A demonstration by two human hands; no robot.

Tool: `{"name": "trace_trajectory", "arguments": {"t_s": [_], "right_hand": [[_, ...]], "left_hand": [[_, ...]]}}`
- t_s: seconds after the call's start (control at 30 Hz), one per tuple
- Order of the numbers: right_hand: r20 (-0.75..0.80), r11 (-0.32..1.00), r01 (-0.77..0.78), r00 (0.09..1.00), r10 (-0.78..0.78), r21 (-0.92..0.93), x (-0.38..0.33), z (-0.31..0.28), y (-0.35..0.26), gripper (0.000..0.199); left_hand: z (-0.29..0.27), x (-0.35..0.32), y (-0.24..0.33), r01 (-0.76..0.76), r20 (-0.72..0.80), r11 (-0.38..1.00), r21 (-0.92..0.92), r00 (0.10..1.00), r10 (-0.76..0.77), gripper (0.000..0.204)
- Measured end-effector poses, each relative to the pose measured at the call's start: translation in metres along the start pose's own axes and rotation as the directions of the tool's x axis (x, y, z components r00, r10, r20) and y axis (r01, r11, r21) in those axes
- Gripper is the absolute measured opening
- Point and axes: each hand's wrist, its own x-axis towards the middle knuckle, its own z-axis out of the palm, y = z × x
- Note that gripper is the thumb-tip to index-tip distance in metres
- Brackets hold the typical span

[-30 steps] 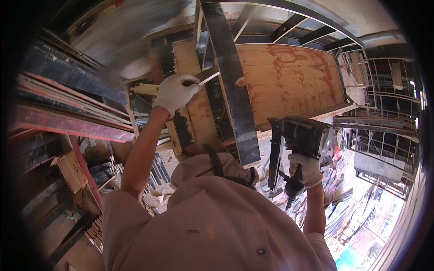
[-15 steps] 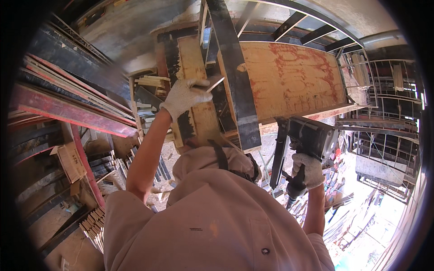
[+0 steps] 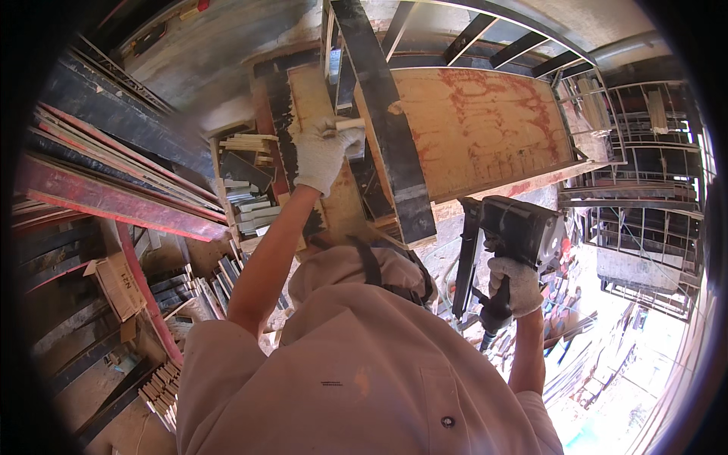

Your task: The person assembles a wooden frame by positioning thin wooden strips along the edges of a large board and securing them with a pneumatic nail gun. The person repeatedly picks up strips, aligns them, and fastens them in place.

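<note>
My left hand point(image 3: 318, 158), in a pale knit glove, grips a short piece of wood point(image 3: 349, 123) between thumb and fingers. It is over a worn plywood strip point(image 3: 309, 87), just left of a long dark board point(image 3: 388, 121). The board crosses beside a large plywood panel point(image 3: 485, 125) with reddish stains. Off to the right, my gloved right hand point(image 3: 519, 284) is wrapped round the handle of a black nail gun point(image 3: 525, 227). The gun is held upright in the air, apart from the wood, with a hose fitting at its lower end.
Small wood offcuts point(image 3: 254, 144) are stacked in a rack left of the bench. Long red-edged boards point(image 3: 121, 193) lean at the left, near a cardboard box point(image 3: 120, 284). Metal racks point(image 3: 641, 189) stand at the right, with timber scraps point(image 3: 599, 334) over the floor below.
My left hand has shifted slightly right, turning the wood piece from a slant to nearly level. My right hand and the nail gun hold almost the same position; the view has tilted slightly.
</note>
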Motion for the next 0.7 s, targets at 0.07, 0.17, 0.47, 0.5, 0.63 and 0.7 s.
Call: {"name": "trace_trajectory", "arguments": {"t_s": [0.07, 0.17, 0.47, 0.5, 0.63, 0.7], "right_hand": [[0.013, 0.998, -0.036, 0.999, 0.036, 0.042, 0.0, 0.001, 0.0, 0.023], [0.018, 0.997, -0.007, 1.0, 0.006, 0.072, -0.005, 0.006, -0.01, 0.024], [0.105, 0.988, 0.148, 0.984, -0.143, -0.042, 0.001, 0.002, -0.034, 0.013], [0.131, 0.966, 0.237, 0.966, -0.224, -0.102, 0.001, 0.001, -0.034, 0.012], [0.151, 0.934, 0.308, 0.947, -0.283, -0.182, 0.003, -0.002, -0.038, 0.01], [0.126, 0.957, 0.246, 0.965, -0.228, -0.152, 0.003, 0.004, -0.051, 0.009]], "left_hand": [[0.007, -0.001, -0.004, 0.038, -0.008, 0.999, 0.027, 0.999, -0.038, 0.02], [0.001, 0.004, -0.016, -0.176, 0.101, 0.922, 0.346, 0.984, 0.15, 0.025], [0.002, 0.018, -0.073, -0.245, 0.216, 0.956, 0.162, 0.954, 0.208, 0.022], [0.002, 0.015, -0.075, -0.266, 0.241, 0.953, 0.143, 0.944, 0.227, 0.021], [0.011, 0.001, -0.065, -0.291, 0.322, 0.943, 0.16, 0.919, 0.229, 0.018], [0.022, -0.012, -0.044, -0.282, 0.366, 0.907, 0.311, 0.917, 0.16, 0.014]]}}
